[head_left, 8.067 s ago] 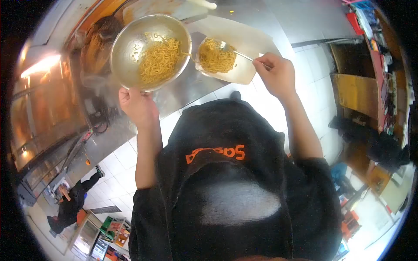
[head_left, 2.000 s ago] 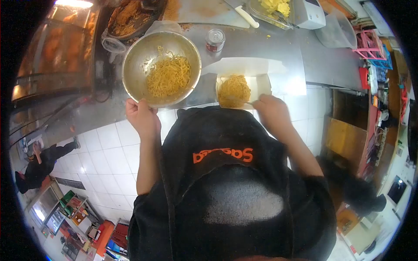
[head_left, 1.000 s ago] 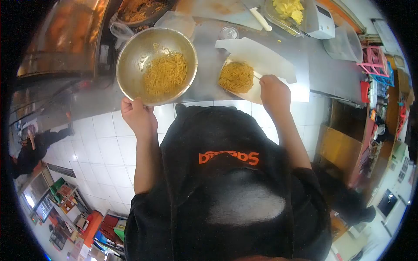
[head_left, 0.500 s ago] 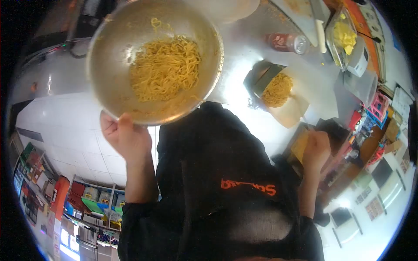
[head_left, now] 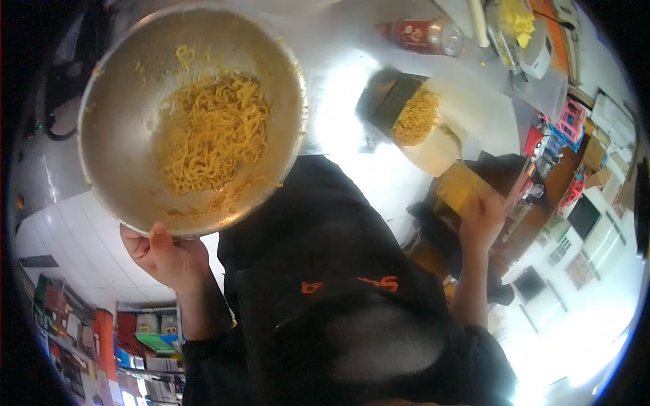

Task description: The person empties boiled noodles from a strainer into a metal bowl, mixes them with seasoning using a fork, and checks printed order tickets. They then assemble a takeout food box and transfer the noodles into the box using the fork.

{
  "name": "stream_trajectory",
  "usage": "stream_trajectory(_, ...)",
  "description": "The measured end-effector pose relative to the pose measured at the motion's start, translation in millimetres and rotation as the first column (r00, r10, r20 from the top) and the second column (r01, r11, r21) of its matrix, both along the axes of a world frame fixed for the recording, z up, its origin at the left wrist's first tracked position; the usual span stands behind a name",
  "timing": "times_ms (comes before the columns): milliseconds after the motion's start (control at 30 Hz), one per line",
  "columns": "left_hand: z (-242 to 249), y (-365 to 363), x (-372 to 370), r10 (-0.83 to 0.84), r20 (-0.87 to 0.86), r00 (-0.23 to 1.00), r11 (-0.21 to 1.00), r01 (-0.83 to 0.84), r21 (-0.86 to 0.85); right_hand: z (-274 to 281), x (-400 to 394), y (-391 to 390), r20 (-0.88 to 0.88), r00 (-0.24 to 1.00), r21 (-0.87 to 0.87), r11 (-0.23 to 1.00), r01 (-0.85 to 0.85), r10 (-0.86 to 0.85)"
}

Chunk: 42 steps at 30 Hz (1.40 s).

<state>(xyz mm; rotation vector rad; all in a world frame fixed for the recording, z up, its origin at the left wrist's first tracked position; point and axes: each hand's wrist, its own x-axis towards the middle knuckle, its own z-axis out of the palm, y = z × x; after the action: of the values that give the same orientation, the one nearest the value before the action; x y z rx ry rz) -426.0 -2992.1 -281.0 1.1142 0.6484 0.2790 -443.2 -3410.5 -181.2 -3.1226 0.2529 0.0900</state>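
Observation:
My left hand [head_left: 166, 260] is closed on the near rim of a large metal bowl [head_left: 128, 115], thumb over the edge. Tilted toward me, the bowl holds a mass of yellow noodles [head_left: 217, 135], with a few strands stuck to its wall. My right hand [head_left: 482, 220] is closed at the right, over the corner of a yellowish panel [head_left: 460, 189]; I cannot tell what its fingers hold. Just beyond it, a thin fork-like piece [head_left: 449, 133] lies across the pale flap of an open carton [head_left: 386, 95]. Inside that dark-sided carton is another portion of noodles [head_left: 416, 118].
A red drink can [head_left: 426, 36] lies on its side on the metal counter [head_left: 338, 74] beyond the carton. At the far right stand a clear container of yellow food [head_left: 516, 24] and a pink basket [head_left: 573, 118]. Shelves with bins [head_left: 152, 325] are behind at lower left.
The bowl and my left hand have shifted left and down in view. The carton and can have slid left and up with the camera's movement. My right hand stays closed, now overlapping the yellowish panel's corner.

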Motion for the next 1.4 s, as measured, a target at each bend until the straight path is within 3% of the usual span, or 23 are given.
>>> stream_trajectory(33, 2.7, 0.6, 1.5, -0.016, 0.024, 1.0, 1.0, 0.016, -0.002, 1.5, 1.7, 3.1, 0.007, 0.999, 0.028, 0.999, 0.031, -0.032)
stream_trajectory(67, 2.5, 2.1, 2.2, -0.015, 0.017, 1.0, 1.0, 0.015, 0.001, -2.4, -4.8, 0.1, 0.001, 0.98, 0.055, 0.978, 0.2, -0.201)
stream_trajectory(100, 1.6, 2.1, 2.1, -0.016, 0.011, 1.0, 1.0, 0.016, 0.004, -2.5, -6.0, 0.3, 0.025, 0.974, 0.055, 0.973, 0.223, -0.224)
stream_trajectory(167, 5.5, 0.9, 6.5, -0.025, -0.004, 1.0, 1.0, 0.025, 0.016, -4.2, -3.0, 3.1, 0.041, 0.992, 0.072, 0.991, 0.117, -0.12)
stream_trajectory(233, 6.1, 3.3, 12.1, -0.041, -0.022, 0.999, 0.999, 0.042, 0.035, -8.2, -2.4, 6.6, 0.126, 0.983, 0.046, 0.991, 0.128, -0.133)
stream_trajectory(300, 4.8, 6.6, 18.2, -0.044, -0.025, 0.999, 0.999, 0.043, -0.012, -12.2, 1.4, 10.5, 0.103, 0.993, 0.168, 0.985, 0.037, -0.054)
stream_trajectory(333, 17.4, 0.6, 23.8, -0.016, -0.127, 0.992, 1.0, 0.016, 0.0, -17.8, -3.6, 15.2, 0.097, 0.991, 0.183, 0.981, 0.069, -0.088)
stream_trajectory(433, 25.7, 1.6, 29.9, -0.129, -0.077, 0.989, 0.986, 0.119, -0.118, -39.1, -10.4, 20.4, 0.176, 0.979, 0.2, 0.977, 0.069, -0.105)
stream_trajectory(467, 33.1, -3.9, 33.5, -0.135, -0.078, 0.988, 0.984, 0.124, -0.13, -45.5, -12.7, 20.7, 0.049, 0.991, 0.141, 0.983, 0.12, -0.128)
stream_trajectory(500, 40.3, -4.7, 37.1, -0.13, -0.075, 0.989, 0.984, 0.12, -0.133, -54.7, -16.6, 18.6, 0.087, 0.99, 0.174, 0.98, 0.093, -0.109)
stream_trajectory(533, 29.8, 6.0, 31.7, -0.235, -0.114, 0.965, 0.959, 0.249, 0.135, -66.0, -21.1, 17.4, 0.145, 0.983, 0.199, 0.976, 0.083, -0.114)
stream_trajectory(600, 47.8, 2.2, 44.9, -0.106, -0.105, 0.989, 0.988, 0.093, -0.121, -74.1, -17.8, 37.2, 0.233, 0.965, 0.244, 0.968, 0.06, -0.119)
stream_trajectory(667, 46.9, 18.9, 46.4, -0.158, -0.078, 0.984, 0.984, 0.151, -0.091, -66.8, -23.7, 45.7, 0.298, 0.925, 0.204, 0.962, 0.18, -0.236)
stream_trajectory(733, 53.3, 22.9, 50.4, -0.24, -0.134, 0.962, 0.97, 0.242, 0.0, -62.5, -29.8, 48.3, 0.274, 0.929, 0.171, 0.963, 0.207, -0.248)
stream_trajectory(833, 52.2, 28.9, 56.7, -0.246, -0.102, 0.964, 0.968, 0.239, -0.072, -48.3, -33.1, 54.6, 0.26, 0.918, 0.141, 0.953, 0.27, -0.298)
stream_trajectory(900, 51.9, 23.0, 58.4, -0.284, -0.119, 0.951, 0.958, 0.276, -0.084, -31.9, -31.3, 51.8, 0.328, 0.913, 0.093, 0.97, 0.226, -0.244)
stream_trajectory(1033, 42.6, 10.9, 59.6, -0.304, -0.09, 0.949, 0.952, 0.298, -0.066, 20.7, -19.8, 47.0, 0.207, 0.958, -0.022, 0.978, 0.208, -0.199)
stream_trajectory(1100, 30.1, 1.7, 58.1, -0.325, -0.07, 0.943, 0.945, 0.32, -0.067, 37.0, -10.0, 44.0, 0.249, 0.951, -0.018, 0.981, 0.195, -0.185)
stream_trajectory(1167, 28.5, -2.5, 56.3, -0.347, -0.063, 0.936, 0.938, 0.346, -0.028, 45.2, -8.3, 38.3, 0.275, 0.931, 0.1, 0.97, 0.221, -0.24)
stream_trajectory(1200, 29.3, -4.9, 56.0, -0.356, -0.066, 0.932, 0.934, 0.355, -0.024, 39.8, -8.5, 33.1, 0.272, 0.929, 0.104, 0.968, 0.23, -0.25)
stream_trajectory(1267, 31.0, -9.8, 53.0, -0.35, -0.097, 0.932, 0.935, 0.353, 0.016, 11.7, -9.8, 17.8, 0.071, 0.969, 0.009, 0.972, 0.235, -0.235)
stream_trajectory(1333, 21.0, -12.8, 50.5, -0.356, -0.102, 0.929, 0.932, 0.36, 0.026, -27.8, -0.1, 14.5, 0.087, 0.977, 0.064, 0.98, 0.188, -0.193)
stream_trajectory(1400, 20.0, -16.2, 46.5, -0.351, -0.112, 0.93, 0.933, 0.357, 0.039, -48.6, 13.0, 22.1, 0.256, 0.964, 0.127, 0.991, 0.04, -0.071)
